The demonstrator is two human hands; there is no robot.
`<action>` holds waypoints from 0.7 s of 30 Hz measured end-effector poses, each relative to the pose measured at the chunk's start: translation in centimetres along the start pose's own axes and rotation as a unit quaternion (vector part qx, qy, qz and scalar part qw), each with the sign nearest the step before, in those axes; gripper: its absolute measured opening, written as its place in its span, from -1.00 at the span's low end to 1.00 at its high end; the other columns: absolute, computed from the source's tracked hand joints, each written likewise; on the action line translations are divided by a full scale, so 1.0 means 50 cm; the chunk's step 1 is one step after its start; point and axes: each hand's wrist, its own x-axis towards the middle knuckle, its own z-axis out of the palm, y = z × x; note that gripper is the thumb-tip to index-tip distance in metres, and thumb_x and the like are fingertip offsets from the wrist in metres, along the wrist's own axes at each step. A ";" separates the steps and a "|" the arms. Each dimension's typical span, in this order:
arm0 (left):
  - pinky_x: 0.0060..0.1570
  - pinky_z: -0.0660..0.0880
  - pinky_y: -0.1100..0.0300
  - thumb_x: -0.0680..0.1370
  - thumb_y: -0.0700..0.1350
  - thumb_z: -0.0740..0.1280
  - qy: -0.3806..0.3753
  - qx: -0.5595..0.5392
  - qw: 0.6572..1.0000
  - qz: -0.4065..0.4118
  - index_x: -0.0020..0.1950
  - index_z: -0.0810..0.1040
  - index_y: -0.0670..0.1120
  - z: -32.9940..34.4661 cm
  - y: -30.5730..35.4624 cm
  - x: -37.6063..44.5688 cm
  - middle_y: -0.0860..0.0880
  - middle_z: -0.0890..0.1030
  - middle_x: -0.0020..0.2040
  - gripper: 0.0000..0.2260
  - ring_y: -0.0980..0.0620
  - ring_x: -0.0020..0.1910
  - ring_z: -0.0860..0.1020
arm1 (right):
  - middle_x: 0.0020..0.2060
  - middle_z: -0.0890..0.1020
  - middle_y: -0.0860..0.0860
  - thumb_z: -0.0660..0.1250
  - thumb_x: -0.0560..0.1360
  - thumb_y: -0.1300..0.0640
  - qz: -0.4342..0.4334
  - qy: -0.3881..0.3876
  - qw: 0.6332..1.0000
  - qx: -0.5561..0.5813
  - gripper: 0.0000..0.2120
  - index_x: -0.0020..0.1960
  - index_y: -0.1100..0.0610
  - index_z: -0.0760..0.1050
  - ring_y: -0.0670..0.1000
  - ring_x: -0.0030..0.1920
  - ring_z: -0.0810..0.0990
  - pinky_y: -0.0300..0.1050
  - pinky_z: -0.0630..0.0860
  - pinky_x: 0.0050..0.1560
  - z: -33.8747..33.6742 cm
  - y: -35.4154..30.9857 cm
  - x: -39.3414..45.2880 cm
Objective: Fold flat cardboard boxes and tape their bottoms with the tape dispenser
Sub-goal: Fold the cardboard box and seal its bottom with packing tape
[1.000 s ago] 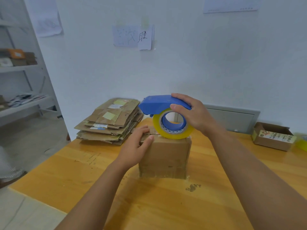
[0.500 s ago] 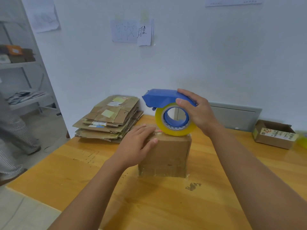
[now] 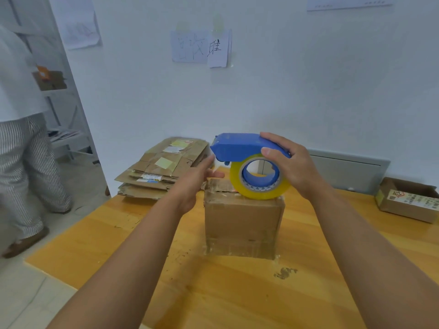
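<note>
A small folded cardboard box (image 3: 242, 224) stands on the wooden table (image 3: 95, 238). On its top rests the yellow tape roll of a blue tape dispenser (image 3: 249, 162), and my right hand (image 3: 292, 167) grips the dispenser from the right side. My left hand (image 3: 197, 184) hovers just left of the box's top edge, fingers apart and blurred, holding nothing. A stack of flat cardboard boxes (image 3: 161, 167) lies at the table's back left.
An open small carton (image 3: 408, 200) sits at the table's right edge. A person in striped trousers (image 3: 26, 167) stands on the floor to the left, in front of grey shelves. A white wall with paper notes is right behind the table.
My left hand has lifted off the box's top and shifted up and left. The dispenser has stayed on the box top. The person at the left has walked further into view.
</note>
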 end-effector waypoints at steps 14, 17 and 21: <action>-0.17 0.35 0.21 0.58 -0.11 0.36 0.009 -0.093 0.996 -0.006 -0.06 0.61 -0.09 -0.031 0.018 0.001 0.06 0.64 -0.32 -0.93 0.10 -0.24 0.47 | 0.11 0.56 -0.39 0.38 0.57 0.05 0.003 -0.037 0.999 -0.037 -0.71 0.25 -0.21 0.50 -0.38 0.10 0.54 -0.48 0.47 0.00 0.000 -0.010 0.018; -0.26 0.38 0.24 0.60 -0.18 0.33 0.005 -0.096 0.995 0.012 -0.08 0.56 -0.13 -0.036 0.024 -0.002 0.01 0.62 -0.33 -0.92 0.09 -0.29 0.46 | 0.03 0.58 -0.48 0.42 0.54 -0.01 0.003 -0.047 0.998 -0.050 -0.72 0.20 -0.26 0.52 -0.38 0.11 0.54 -0.49 0.47 -0.02 -0.008 -0.027 0.028; -0.35 0.46 0.30 0.60 -0.22 0.32 0.013 -0.117 0.993 0.017 -0.09 0.56 -0.15 -0.053 0.029 -0.002 -0.02 0.58 -0.34 -0.91 0.13 -0.37 0.52 | 0.00 0.55 -0.56 0.43 0.51 -0.06 -0.006 -0.077 0.992 -0.097 -0.72 0.20 -0.28 0.54 -0.45 0.10 0.50 -0.56 0.42 -0.04 -0.022 -0.050 0.041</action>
